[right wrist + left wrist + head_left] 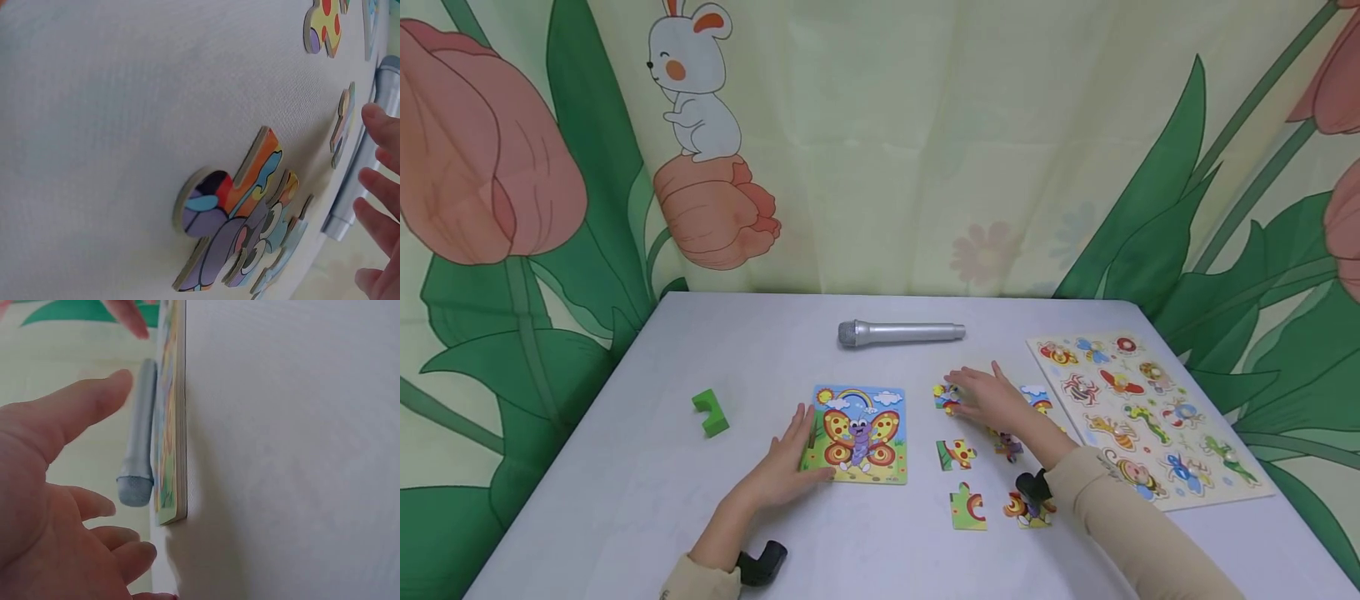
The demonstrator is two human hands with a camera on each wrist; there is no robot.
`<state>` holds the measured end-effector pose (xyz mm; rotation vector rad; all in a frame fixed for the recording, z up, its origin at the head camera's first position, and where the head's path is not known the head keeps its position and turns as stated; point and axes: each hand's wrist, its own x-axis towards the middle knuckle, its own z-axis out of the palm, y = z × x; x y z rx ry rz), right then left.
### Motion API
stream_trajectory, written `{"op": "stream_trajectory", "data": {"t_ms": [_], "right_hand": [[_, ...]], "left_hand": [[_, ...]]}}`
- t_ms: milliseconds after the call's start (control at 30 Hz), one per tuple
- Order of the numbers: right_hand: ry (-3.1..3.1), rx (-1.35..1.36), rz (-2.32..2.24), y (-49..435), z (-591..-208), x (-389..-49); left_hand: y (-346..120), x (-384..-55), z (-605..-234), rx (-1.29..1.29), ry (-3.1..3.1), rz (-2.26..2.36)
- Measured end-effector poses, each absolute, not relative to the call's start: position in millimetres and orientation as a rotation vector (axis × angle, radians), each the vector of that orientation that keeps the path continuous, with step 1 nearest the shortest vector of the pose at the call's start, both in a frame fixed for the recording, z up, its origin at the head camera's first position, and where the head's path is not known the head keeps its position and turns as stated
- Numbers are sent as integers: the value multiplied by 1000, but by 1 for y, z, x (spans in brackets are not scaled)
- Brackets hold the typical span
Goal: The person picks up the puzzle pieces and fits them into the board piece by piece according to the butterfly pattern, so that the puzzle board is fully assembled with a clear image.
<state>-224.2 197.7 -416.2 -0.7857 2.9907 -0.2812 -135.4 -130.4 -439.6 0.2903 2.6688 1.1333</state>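
Observation:
A square butterfly puzzle board (861,433) lies face up in the middle of the table. My left hand (786,458) reaches along its left side, thumb by the lower corner and fingers extended; the left wrist view has the board edge-on (180,437) beyond the thumb. Over to the right, my right hand (996,404) hovers with spread fingers above loose jigsaw pieces. Closest to its fingertips is a small colourful piece (942,392). Other pieces lie around it, including a yellow spotted one (958,455), a green one (967,510) and a purple character piece (219,206).
A silver microphone (902,334) lies behind the board. At right is a large insect picture board (1101,408), partly behind my right sleeve. A green angular block (712,413) sits at left. Printed fabric (880,150) hangs behind the table.

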Motion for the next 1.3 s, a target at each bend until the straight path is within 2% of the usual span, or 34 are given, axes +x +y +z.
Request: {"op": "stream_trajectory", "data": {"t_ms": [867, 1300], "right_hand": [[2979, -790, -325, 190, -422, -237], [2831, -883, -540, 151, -410, -228]], "left_hand": [[-118, -124, -440, 325, 2717, 1029], [-120, -120, -440, 299, 2696, 1064]]}}
